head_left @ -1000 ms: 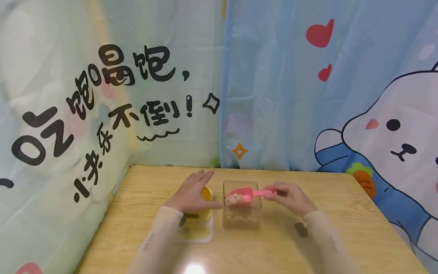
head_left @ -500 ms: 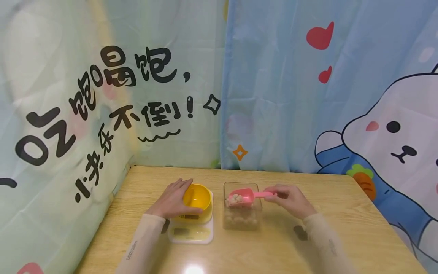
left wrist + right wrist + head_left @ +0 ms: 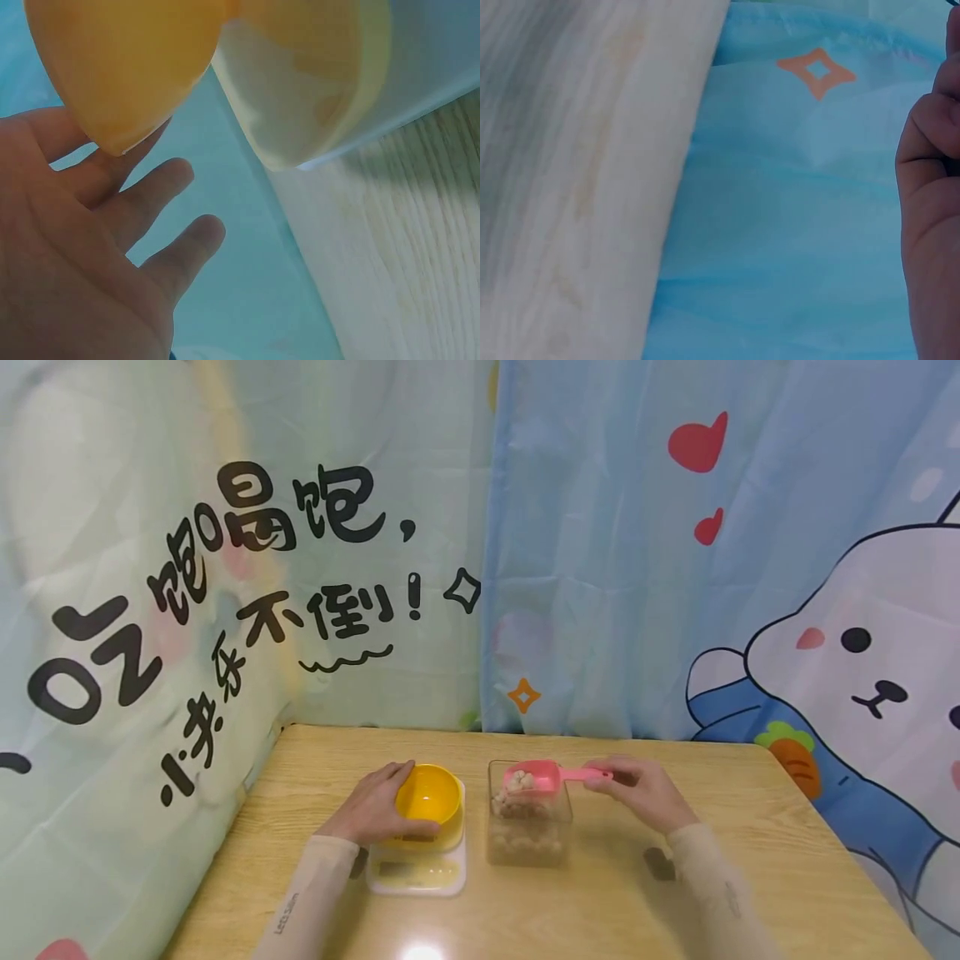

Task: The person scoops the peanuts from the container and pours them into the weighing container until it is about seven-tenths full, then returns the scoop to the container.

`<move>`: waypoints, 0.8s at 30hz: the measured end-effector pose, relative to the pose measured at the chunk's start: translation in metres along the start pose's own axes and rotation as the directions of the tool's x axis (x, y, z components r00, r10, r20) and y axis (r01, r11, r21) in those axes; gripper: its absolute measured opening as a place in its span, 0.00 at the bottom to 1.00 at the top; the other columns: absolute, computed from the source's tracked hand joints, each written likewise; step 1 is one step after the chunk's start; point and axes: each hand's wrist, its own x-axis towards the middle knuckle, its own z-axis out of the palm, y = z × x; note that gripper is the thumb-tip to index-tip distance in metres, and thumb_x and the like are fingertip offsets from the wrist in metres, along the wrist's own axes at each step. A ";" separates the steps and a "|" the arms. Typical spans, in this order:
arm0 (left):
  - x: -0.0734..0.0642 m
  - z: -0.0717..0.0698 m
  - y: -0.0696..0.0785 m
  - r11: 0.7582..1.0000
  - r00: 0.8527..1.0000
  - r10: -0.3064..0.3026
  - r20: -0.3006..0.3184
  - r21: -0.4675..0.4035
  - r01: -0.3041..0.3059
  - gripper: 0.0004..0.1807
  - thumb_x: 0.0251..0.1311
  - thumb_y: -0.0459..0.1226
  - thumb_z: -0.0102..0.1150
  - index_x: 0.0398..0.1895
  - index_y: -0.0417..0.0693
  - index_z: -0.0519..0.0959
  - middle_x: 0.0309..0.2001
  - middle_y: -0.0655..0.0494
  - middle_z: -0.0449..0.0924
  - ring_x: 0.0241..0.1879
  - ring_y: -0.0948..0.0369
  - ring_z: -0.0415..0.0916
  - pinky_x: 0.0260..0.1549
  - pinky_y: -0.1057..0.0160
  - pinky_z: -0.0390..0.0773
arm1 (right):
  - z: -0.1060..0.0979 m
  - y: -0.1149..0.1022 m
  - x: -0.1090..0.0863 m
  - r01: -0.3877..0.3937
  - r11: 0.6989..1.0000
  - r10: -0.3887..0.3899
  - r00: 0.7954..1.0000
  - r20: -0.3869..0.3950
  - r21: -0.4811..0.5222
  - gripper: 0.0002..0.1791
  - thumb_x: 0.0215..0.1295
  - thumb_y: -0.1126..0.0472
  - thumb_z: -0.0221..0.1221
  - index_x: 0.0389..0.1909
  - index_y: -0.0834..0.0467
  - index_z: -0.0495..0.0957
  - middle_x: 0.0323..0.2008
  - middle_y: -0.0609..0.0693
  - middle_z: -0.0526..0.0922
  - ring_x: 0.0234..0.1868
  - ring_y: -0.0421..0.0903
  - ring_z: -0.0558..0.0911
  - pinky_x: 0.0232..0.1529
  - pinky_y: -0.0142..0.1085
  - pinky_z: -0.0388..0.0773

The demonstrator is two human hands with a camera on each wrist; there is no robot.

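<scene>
A yellow bowl [image 3: 429,797] sits over a white kitchen scale [image 3: 417,878] with a yellow top. My left hand [image 3: 369,810] holds the bowl from its left side, thumb in front and fingers behind. The left wrist view shows fingertips against the bowl [image 3: 127,67], other fingers spread clear of it, and the thumb hidden. My right hand [image 3: 637,789] pinches the handle of a pink scoop [image 3: 546,775]. Small pale round pieces [image 3: 519,782] lie in the scoop, which is over the top of a clear square container [image 3: 528,852] of similar pieces.
The wooden table [image 3: 585,902] carries the scale and the container side by side. Behind it hang printed curtains [image 3: 570,568], meeting the table's back and left edges. Only a small part of the right hand [image 3: 934,210] appears in the right wrist view.
My left hand has drawn back left from above the scale and now holds the bowl's left side. The loaded scoop has risen slightly in my right hand.
</scene>
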 end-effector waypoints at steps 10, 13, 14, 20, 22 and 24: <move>0.001 0.000 -0.002 1.000 1.000 -0.010 0.003 -0.007 0.010 0.66 0.41 0.71 0.70 0.79 0.45 0.59 0.74 0.47 0.64 0.71 0.45 0.62 0.69 0.42 0.64 | 0.005 -0.026 0.018 -0.016 0.999 0.016 1.000 0.001 0.028 0.18 0.65 0.56 0.69 0.54 0.57 0.86 0.48 0.53 0.85 0.36 0.45 0.77 0.34 0.32 0.78; 0.002 0.000 -0.002 1.000 1.000 -0.017 0.004 -0.010 0.017 0.66 0.40 0.71 0.70 0.79 0.46 0.59 0.74 0.47 0.63 0.71 0.45 0.63 0.69 0.42 0.64 | 0.012 -0.031 0.026 0.024 0.997 -0.024 1.000 0.004 0.070 0.16 0.65 0.58 0.69 0.52 0.57 0.86 0.45 0.53 0.85 0.33 0.45 0.76 0.32 0.32 0.77; 0.003 0.000 -0.002 1.000 1.000 -0.017 0.005 -0.010 0.017 0.66 0.40 0.71 0.70 0.79 0.46 0.59 0.74 0.47 0.63 0.71 0.45 0.63 0.69 0.42 0.64 | 0.015 -0.032 0.028 0.034 0.996 -0.035 0.999 0.005 0.080 0.15 0.65 0.58 0.69 0.52 0.57 0.86 0.44 0.53 0.85 0.32 0.45 0.76 0.31 0.32 0.77; 0.002 0.001 -0.002 1.000 1.000 -0.016 0.008 -0.025 0.017 0.66 0.40 0.71 0.71 0.79 0.45 0.60 0.73 0.46 0.64 0.69 0.44 0.64 0.68 0.42 0.66 | 0.035 -0.044 0.039 0.080 0.988 -0.084 0.996 0.022 0.130 0.15 0.64 0.59 0.69 0.50 0.59 0.87 0.40 0.54 0.85 0.29 0.46 0.75 0.29 0.32 0.76; 0.002 0.000 -0.002 1.000 1.000 -0.016 0.002 -0.027 0.016 0.66 0.40 0.71 0.71 0.78 0.45 0.60 0.73 0.46 0.65 0.69 0.44 0.65 0.67 0.42 0.66 | 0.042 -0.049 0.043 0.095 0.986 -0.100 0.995 0.025 0.137 0.15 0.63 0.59 0.70 0.49 0.59 0.87 0.40 0.54 0.85 0.29 0.46 0.76 0.28 0.33 0.76; 0.002 0.000 -0.002 0.999 1.000 -0.021 -0.001 -0.028 0.021 0.66 0.39 0.71 0.70 0.78 0.45 0.60 0.73 0.46 0.65 0.69 0.44 0.65 0.67 0.41 0.67 | 0.048 -0.054 0.047 0.100 0.985 -0.105 0.994 0.026 0.142 0.15 0.62 0.58 0.71 0.49 0.58 0.88 0.41 0.53 0.85 0.29 0.46 0.76 0.28 0.33 0.76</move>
